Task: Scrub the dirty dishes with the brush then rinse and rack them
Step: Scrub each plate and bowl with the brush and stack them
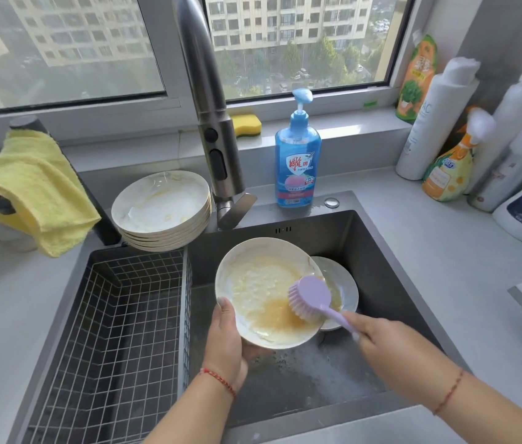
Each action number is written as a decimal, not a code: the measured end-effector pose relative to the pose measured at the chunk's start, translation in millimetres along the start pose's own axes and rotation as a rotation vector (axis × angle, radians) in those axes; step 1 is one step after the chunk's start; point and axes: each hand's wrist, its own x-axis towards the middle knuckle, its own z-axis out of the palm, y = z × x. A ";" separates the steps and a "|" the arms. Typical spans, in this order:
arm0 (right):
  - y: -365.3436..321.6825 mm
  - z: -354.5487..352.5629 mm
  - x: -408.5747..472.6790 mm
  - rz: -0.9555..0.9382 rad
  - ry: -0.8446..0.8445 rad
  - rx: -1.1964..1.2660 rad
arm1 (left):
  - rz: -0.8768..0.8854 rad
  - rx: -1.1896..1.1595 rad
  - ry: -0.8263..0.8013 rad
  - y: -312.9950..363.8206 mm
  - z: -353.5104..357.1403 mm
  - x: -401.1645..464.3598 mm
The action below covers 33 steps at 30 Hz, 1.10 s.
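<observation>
My left hand (226,342) grips a white plate (253,277) by its lower left rim, tilted over the sink, its face smeared with yellow-brown foam. My right hand (384,342) holds the handle of a lilac dish brush (309,296), whose bristles press on the plate's lower right part. Another dirty plate (344,283) lies in the sink behind it, partly hidden. A stack of several dirty plates (162,206) stands at the sink's back left corner. The wire rack basket (118,331) fills the sink's left half.
The steel tap (211,116) arches over the sink (391,283) just behind the plate. A blue soap bottle (298,155) stands behind the sink, a yellow sponge (246,125) on the sill, a yellow cloth (35,187) at left, several bottles (448,168) at right.
</observation>
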 end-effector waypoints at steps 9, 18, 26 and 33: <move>-40.5 10.5 -10.9 -0.137 -0.210 0.191 | -0.065 0.044 -0.019 -3.6 9.8 -3.5; -22.7 20.8 54.3 -0.095 0.160 -0.029 | -0.109 0.024 -0.132 -5.0 15.2 -17.3; -8.0 29.2 2.5 -0.024 0.042 -0.113 | -0.018 0.042 0.002 4.0 2.4 -10.1; -27.1 18.2 -19.8 -0.069 -0.146 0.119 | -0.039 0.024 0.054 2.9 0.8 -7.7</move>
